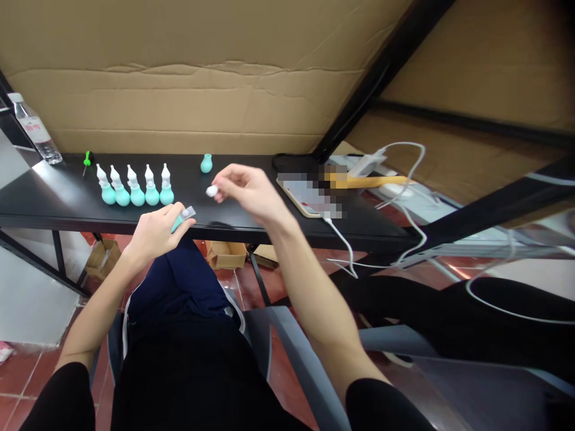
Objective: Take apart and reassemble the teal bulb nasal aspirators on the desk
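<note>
My left hand (155,233) is closed around a teal squeeze bulb (178,223) near the table's front edge. A translucent piece shows at the bulb's upper end; the fingers hide most of its body. Between the thumb and fingers of my right hand (249,188) is a small white nozzle tip (211,191), held above the black table (242,218), apart from the bulb. A loose teal bulb (206,164) with an open neck stands upright behind it. To the left, several teal bulbs with white nozzles (137,193) stand in a row.
At the far left are a water bottle (38,131) and a small green-handled tool (87,160). A phone (300,194) with a white cable (344,239) lies to the right. Cardboard (188,102) backs the table. A black metal post (386,78) slants up at right.
</note>
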{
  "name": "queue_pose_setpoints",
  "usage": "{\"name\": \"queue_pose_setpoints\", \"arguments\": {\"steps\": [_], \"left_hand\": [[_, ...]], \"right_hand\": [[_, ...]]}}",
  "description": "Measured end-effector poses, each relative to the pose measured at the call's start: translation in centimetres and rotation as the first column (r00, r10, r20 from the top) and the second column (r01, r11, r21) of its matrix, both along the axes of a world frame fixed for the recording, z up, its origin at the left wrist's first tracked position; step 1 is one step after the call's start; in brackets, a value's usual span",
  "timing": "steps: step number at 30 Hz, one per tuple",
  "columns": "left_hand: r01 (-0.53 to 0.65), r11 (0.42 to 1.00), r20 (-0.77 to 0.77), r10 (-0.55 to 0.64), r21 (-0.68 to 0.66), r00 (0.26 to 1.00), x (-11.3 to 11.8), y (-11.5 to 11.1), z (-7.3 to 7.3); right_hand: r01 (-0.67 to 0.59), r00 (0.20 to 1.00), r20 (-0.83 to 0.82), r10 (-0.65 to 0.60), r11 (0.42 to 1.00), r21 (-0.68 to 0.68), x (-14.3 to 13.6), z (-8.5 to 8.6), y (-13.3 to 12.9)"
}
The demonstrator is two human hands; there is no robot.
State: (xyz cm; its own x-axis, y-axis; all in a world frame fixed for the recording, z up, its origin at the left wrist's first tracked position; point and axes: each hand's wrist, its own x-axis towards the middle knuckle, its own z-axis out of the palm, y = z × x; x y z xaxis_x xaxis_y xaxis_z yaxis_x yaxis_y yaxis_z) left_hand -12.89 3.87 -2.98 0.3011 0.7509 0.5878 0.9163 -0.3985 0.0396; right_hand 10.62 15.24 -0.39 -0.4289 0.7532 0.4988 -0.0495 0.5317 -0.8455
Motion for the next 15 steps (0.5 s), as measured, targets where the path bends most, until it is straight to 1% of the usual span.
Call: {"name": "queue_pose_setpoints", "arguments": {"steps": [1, 3, 4, 6, 9, 11, 13, 15], "left_hand": [[0.009, 1.0, 0.005, -0.009, 0.007, 1.0, 0.1, -0.1, 0.0], [0.032, 0.999, 0.011, -0.032, 0.016, 0.999, 0.2, -0.2, 0.0], [0.044, 0.999, 0.012, -0.045, 0.02, 0.999, 0.2, -0.3, 0.0], [0.062, 0.998, 0.017, -0.062, 0.032, 0.998, 0.2, -0.4, 0.0], [0.093, 0.995, 0.013, -0.094, 0.049, 0.996, 0.2, -0.5, -0.1], [0.16, 0.987, -0.01, -0.16, 0.03, 0.987, 0.3, -0.5, -0.1], [0.229, 0.973, -0.031, -0.229, 0.01, 0.973, 0.4, -0.7, -0.1], [0.243, 0.97, -0.074, -0.241, 0.017, 0.968, 0.6, -1.1, 0.2]], "right_hand": [[-0.03, 0.999, 0.01, 0.03, 0.999, 0.009, -0.8, -0.3, -1.9], [-0.013, 1.0, 0.023, 0.012, 0.999, 0.034, -2.1, -1.0, -4.9], [0.009, 1.0, 0.011, -0.009, 0.999, 0.039, -2.5, -1.4, -5.9], [0.034, 0.999, -0.039, -0.034, 0.999, 0.015, -2.7, -2.0, -7.2], [0.026, 0.993, -0.114, -0.032, 0.998, -0.059, -2.3, -2.8, -7.9], [0.018, 0.991, -0.129, -0.028, 0.996, -0.083, -1.8, -3.1, -8.0], [0.009, 0.992, -0.123, -0.018, 0.997, -0.074, -1.3, -3.3, -8.0], [0.022, 0.997, -0.076, -0.023, 1.0, -0.008, -0.8, -3.2, -7.9]]}}
